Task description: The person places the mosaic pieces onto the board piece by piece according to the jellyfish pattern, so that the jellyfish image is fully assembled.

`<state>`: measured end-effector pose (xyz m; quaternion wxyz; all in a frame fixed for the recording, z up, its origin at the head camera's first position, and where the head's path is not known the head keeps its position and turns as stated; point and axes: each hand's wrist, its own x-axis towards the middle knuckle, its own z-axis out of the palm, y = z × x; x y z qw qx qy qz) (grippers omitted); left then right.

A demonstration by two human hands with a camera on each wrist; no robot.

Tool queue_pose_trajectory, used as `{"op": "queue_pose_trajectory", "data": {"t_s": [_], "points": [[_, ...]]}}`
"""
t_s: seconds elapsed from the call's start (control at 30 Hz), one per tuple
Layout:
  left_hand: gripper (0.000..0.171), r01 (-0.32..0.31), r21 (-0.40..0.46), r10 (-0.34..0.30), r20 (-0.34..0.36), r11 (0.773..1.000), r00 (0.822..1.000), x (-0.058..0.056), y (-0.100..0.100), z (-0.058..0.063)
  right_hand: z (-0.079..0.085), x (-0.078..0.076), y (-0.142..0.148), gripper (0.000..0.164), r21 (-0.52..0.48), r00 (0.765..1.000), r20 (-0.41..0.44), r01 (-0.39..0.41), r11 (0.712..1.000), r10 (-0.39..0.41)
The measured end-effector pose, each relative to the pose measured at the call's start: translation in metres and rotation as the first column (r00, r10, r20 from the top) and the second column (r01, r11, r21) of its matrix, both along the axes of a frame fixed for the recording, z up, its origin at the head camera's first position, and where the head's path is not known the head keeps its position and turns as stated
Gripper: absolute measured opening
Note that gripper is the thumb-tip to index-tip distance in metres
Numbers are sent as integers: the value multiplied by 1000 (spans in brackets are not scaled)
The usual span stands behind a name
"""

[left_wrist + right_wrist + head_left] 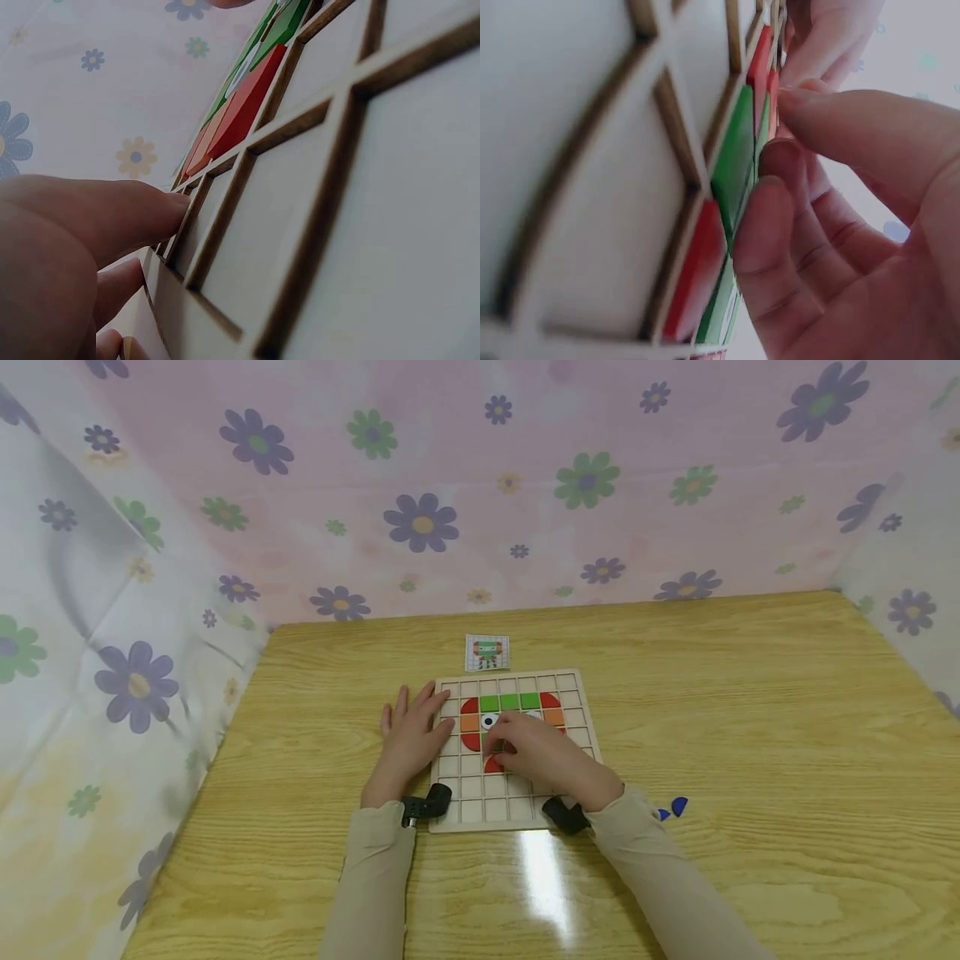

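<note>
My right hand [536, 747] is over the middle of the wooden grid board [471, 812], fingers curled, with the thumb and index fingertips at a red quarter-circle piece [493, 765]. In the right wrist view, the thumb [817, 112] and index finger [780, 157] come close together against the coloured pieces. On the board are green squares [510, 702], orange squares [469, 722], red rounded corners [470, 704] and an eye piece [489, 721]; my right hand hides part of them. My left hand [411, 735] rests spread on the board's left edge, its fingertip touching the rim [161, 289].
A small printed card [487, 653] with a figure on a grid lies behind the board. Two blue pieces [679, 806] are on the wooden table [750, 718], beside my right sleeve [660, 860]. Flowered cloth [450, 468] surrounds the table at the back and sides.
</note>
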<state>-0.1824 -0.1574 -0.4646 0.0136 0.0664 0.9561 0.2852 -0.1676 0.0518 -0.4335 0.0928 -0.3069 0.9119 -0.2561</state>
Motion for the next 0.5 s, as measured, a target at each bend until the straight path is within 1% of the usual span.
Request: {"op": "queue_pose_trajectory", "data": {"t_s": [0.13, 0.23, 0.4, 0.5], "points": [[47, 3, 6, -3, 3, 1000, 1000, 0, 0, 0, 3, -5, 7, 8, -37, 998, 44, 39, 999, -37], [47, 1, 7, -1, 2, 1000, 1000, 0, 0, 0, 3, -9, 13, 8, -38, 997, 61, 55, 998, -53], [47, -1, 9, 1, 2, 1000, 1000, 0, 0, 0, 2, -13, 20, 11, -43, 997, 69, 49, 998, -46], [46, -3, 9, 3, -1, 1000, 1000, 1, 1, 0, 2, -14, 25, 11, -36, 996, 74, 58, 998, -56]]}}
